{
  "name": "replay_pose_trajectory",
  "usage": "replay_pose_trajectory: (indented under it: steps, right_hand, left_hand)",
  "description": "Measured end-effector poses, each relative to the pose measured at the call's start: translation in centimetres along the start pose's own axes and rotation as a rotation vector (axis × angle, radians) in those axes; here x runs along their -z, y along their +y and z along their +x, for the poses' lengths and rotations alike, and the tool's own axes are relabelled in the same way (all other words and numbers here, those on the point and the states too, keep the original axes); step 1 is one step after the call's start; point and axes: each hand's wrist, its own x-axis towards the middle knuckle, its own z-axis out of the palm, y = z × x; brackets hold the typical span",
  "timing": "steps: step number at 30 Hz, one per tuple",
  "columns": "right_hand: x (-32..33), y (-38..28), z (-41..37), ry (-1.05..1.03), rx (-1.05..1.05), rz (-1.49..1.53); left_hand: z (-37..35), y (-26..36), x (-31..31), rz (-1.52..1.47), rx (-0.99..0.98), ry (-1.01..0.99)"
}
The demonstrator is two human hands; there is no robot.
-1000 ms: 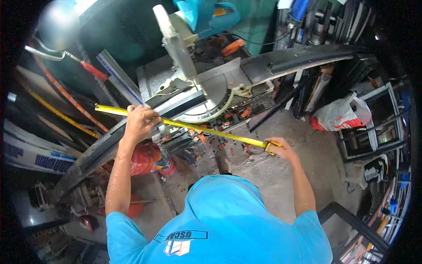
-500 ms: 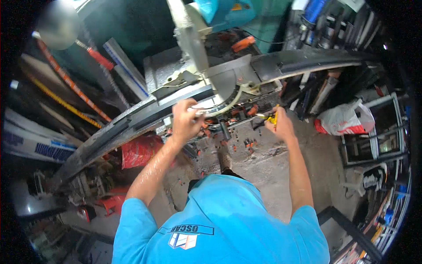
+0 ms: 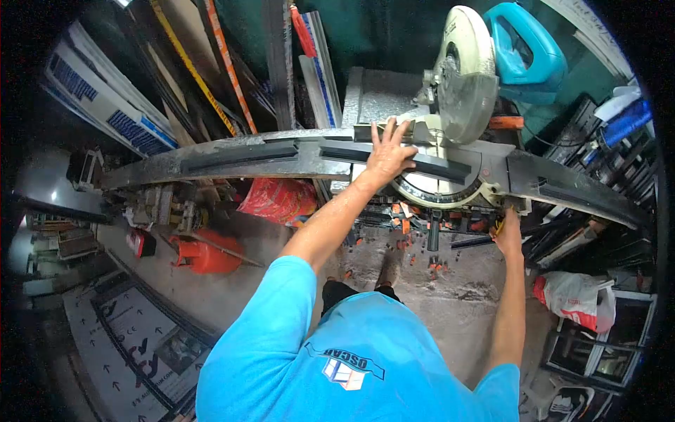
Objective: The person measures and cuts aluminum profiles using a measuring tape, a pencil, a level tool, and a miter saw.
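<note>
A dark grey profile bar (image 3: 443, 167) lies along the bed of a mitre saw (image 3: 460, 84). My left hand (image 3: 388, 156) rests on this bar with its fingers spread toward the fence, left of the raised blade guard. Another dark profile piece (image 3: 239, 156) lies farther left on the long support. At the right front corner of the saw, my right hand (image 3: 508, 235) is closed around a small yellow tool (image 3: 500, 226), mostly hidden by the fingers. The saw's front handle (image 3: 434, 232) sticks out between my hands.
Orange and black scraps (image 3: 436, 266) litter the floor below the saw. A red sack (image 3: 280, 199) and a red gas cylinder (image 3: 207, 252) are at left. Long profiles (image 3: 316, 70) lean on the back wall. A white bag (image 3: 580, 299) stands at right.
The view has swung, so the saw now appears farther right. My left hand has come down flat on the profile bar. My right hand, still with the yellow tool, is now at the saw's corner.
</note>
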Motion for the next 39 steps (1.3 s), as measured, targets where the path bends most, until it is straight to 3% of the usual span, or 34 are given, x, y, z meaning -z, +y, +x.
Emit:
replay_pose_trajectory:
  steps: [3,6,11,13,15,16,17,18,19,20,21,22,24,25,26,27,28,29,31,32,33,35,37,39]
  right_hand:
    - [-0.1,0.3,-1.2,0.207,0.035,0.060]
    - [0.1,1.0,-1.0,0.171,-0.032,0.166]
    - [3.7,-0.7,-1.2,0.217,-0.021,0.062]
    - [5.9,-1.3,-0.3,0.352,0.039,0.169]
    - [9.6,-1.0,1.1,0.342,0.175,0.156]
    - [11.4,-2.1,1.3,0.445,0.163,0.229]
    - [10.3,0.8,3.6,0.593,0.233,0.420]
    - [13.2,-1.0,4.4,0.511,0.252,1.082]
    - [19.1,-5.3,3.9,0.499,0.044,0.802]
    - [22.9,-8.7,4.3,0.485,0.097,1.060]
    - [26.9,-11.6,4.7,0.614,0.120,0.614]
    - [29.9,-15.4,4.9,0.549,0.008,0.880]
    - [35.0,-16.8,8.5,0.378,0.156,0.910]
    - [37.7,-19.6,9.6,0.299,0.140,0.853]
    - [38.8,-27.7,6.3,0.204,0.171,0.723]
    - [39.3,-28.5,8.2,0.278,0.141,0.621]
    - [43.7,-27.9,11.3,-0.313,0.131,0.846]
    - [42.7,-28.0,14.1,-0.309,0.118,0.842]
    - [39.0,-29.8,17.2,0.248,0.268,0.033]
    - [39.4,-30.8,16.2,0.312,0.238,-0.232]
    - [39.1,-30.6,15.4,0.305,0.230,-0.244]
    - [38.2,-29.8,14.2,0.206,0.078,0.044]
    - [35.9,-32.1,9.8,0.266,0.080,0.038]
    - [33.2,-28.9,8.9,0.249,0.069,0.177]
  left_hand:
    - [-0.1,-1.3,0.0,0.049,0.074,0.013]
    - [-0.9,-4.0,0.2,0.138,0.134,0.039]
    - [-0.9,-4.6,1.5,0.108,0.160,-0.009]
    - [-0.7,-4.5,1.7,0.095,0.147,-0.010]
    - [-0.6,-4.8,2.0,0.087,0.106,-0.006]
    - [-0.5,-4.7,2.1,0.084,0.106,-0.007]
    - [-0.3,-4.6,2.3,0.110,0.088,0.002]
    - [-0.1,-4.5,2.5,0.135,0.069,0.012]
    - [0.2,-4.2,2.8,0.130,0.064,0.013]
    - [0.4,-3.9,3.0,0.131,0.048,0.003]
    - [0.6,-3.8,3.0,0.131,0.030,-0.005]
    - [0.7,-4.1,2.4,0.127,0.026,0.013]
    - [0.9,-4.5,2.1,0.093,0.046,-0.013]
    - [0.8,-4.6,2.2,0.072,0.065,-0.039]
    - [0.9,-4.4,2.5,0.066,0.063,-0.044]
    - [0.9,-4.4,2.6,0.055,0.058,-0.049]
    - [0.9,-4.4,2.6,0.081,0.066,-0.074]
    - [1.0,-4.4,2.7,0.106,0.073,-0.097]
    - [1.1,-4.2,2.8,0.086,0.091,-0.108]
    - [1.2,-4.1,2.8,0.079,0.113,-0.115]
    - [1.1,-4.0,2.8,0.064,0.111,-0.117]
    - [1.1,-4.0,2.9,0.074,0.121,-0.102]
    - [1.1,-4.2,2.8,0.061,0.114,-0.090]
    - [1.0,-4.5,2.5,0.051,0.111,-0.080]
